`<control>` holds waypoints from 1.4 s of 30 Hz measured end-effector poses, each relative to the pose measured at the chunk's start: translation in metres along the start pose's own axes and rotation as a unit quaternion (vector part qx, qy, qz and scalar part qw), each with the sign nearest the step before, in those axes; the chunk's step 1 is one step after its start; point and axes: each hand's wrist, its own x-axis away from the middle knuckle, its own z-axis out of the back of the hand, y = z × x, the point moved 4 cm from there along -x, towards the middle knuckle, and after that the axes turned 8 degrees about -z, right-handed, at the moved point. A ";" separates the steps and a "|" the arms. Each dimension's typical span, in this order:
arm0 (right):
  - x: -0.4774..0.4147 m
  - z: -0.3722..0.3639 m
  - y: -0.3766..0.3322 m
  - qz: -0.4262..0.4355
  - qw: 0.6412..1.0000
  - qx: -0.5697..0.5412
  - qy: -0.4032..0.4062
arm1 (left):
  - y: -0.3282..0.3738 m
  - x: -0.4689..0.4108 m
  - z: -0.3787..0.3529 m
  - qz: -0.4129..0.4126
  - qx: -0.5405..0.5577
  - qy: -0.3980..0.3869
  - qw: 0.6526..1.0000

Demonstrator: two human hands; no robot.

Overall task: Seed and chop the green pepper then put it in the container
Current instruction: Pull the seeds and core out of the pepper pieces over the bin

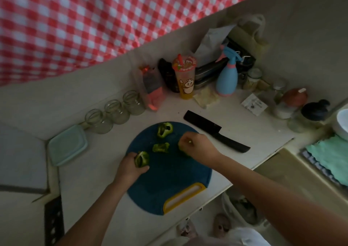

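Note:
A round blue cutting board (pixel 169 181) with a yellow handle lies on the white counter. Two green pepper pieces lie on it, one at the far edge (pixel 164 130) and one in the middle (pixel 160 147). My left hand (pixel 131 167) grips a third pepper piece (pixel 142 158) at the board's left side, its hollow facing up. My right hand (pixel 195 145) is curled on another green piece (pixel 183 150) at the board's right; a small green bit shows between its fingers. A black knife (pixel 214 131) lies on the counter just beyond the board. A pale green lidded container (pixel 67 145) sits left of the board.
Three glass jars (pixel 114 111) line the wall behind the container. A printed cup (pixel 185 77), blue spray bottle (pixel 227 76), bags and several jars crowd the back right. The counter edge runs just right of the board, with a sink and a green cloth (pixel 329 155) beyond.

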 end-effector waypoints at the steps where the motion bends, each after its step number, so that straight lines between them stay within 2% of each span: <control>1: 0.001 0.001 -0.001 -0.001 1.000 -0.007 0.001 | 0.004 0.003 0.001 -0.008 0.011 0.011 1.000; 6: 0.012 0.002 -0.013 0.014 0.998 -0.059 -0.013 | 0.049 0.024 0.017 -0.087 0.025 0.112 0.990; 9: 0.026 0.010 -0.027 0.037 0.995 -0.095 -0.007 | 0.096 0.042 0.023 -0.145 0.055 0.130 0.979; 16: 0.065 0.066 -0.037 0.088 0.980 -0.093 0.154 | 0.182 0.064 0.012 -0.217 0.149 0.044 0.964; 21: 0.089 0.100 -0.020 0.087 0.971 -0.040 0.219 | 0.220 0.075 -0.002 -0.299 0.134 0.016 0.945; 24: 0.102 0.115 -0.008 0.089 0.967 0.009 0.238 | 0.235 0.076 -0.013 -0.345 0.122 0.001 0.931; 28: 0.118 0.131 0.008 0.094 0.963 0.012 0.253 | 0.253 0.078 -0.028 -0.375 0.116 -0.029 0.919; 36: 0.147 0.146 0.042 -0.017 0.948 0.020 0.318 | 0.287 0.084 -0.066 -0.371 0.167 -0.099 0.908; 42: 0.163 0.152 0.073 -0.114 0.942 0.076 0.307 | 0.305 0.091 -0.107 -0.358 0.186 -0.197 0.893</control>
